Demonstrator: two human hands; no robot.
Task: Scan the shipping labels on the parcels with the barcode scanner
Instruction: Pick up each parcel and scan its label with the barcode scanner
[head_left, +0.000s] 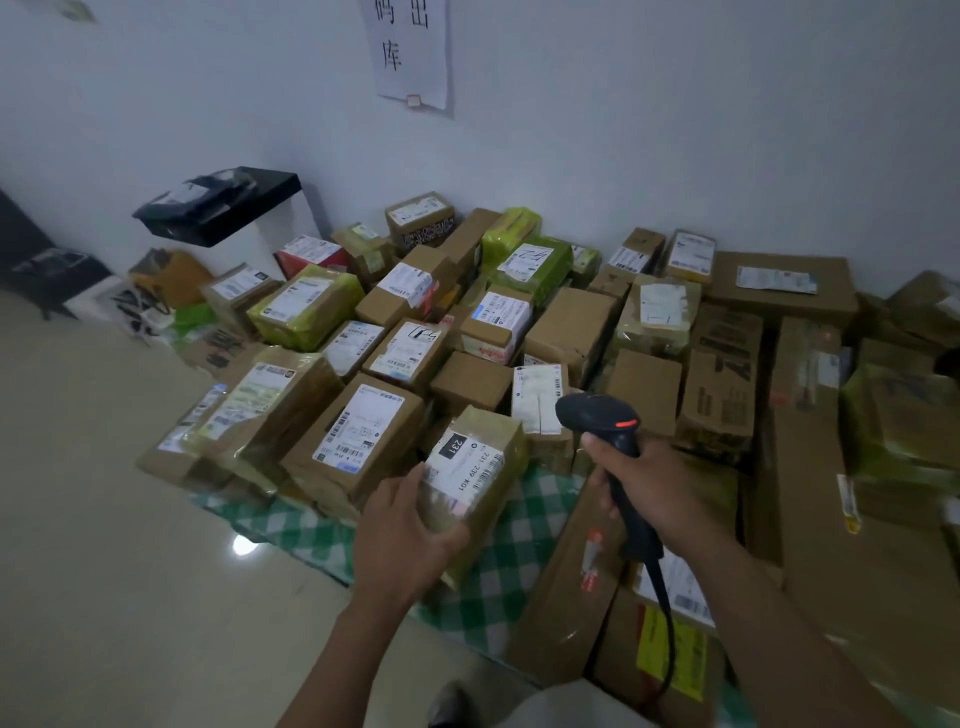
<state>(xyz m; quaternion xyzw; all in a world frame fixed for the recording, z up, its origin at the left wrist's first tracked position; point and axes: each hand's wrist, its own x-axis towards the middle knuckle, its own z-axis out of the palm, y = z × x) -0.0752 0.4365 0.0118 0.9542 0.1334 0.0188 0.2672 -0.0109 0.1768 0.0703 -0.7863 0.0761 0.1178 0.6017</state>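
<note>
My left hand (402, 540) grips a taped cardboard parcel (485, 470) by its near end, lifted above the green checked cloth (498, 577). Its white shipping label (465, 467), marked 231, faces up. My right hand (647, 491) holds the black barcode scanner (602, 421) by the handle, just right of the parcel. The scanner head with an orange button sits above my fist, level with the parcel's far end. Its cable (665, 613) runs down along my forearm.
Several labelled cardboard and green-wrapped parcels (358, 431) cover the floor against the white wall. Long boxes (810, 467) lie at the right. A black printer on a white stand (218, 205) is at back left. Tiled floor (104, 519) lies at the left.
</note>
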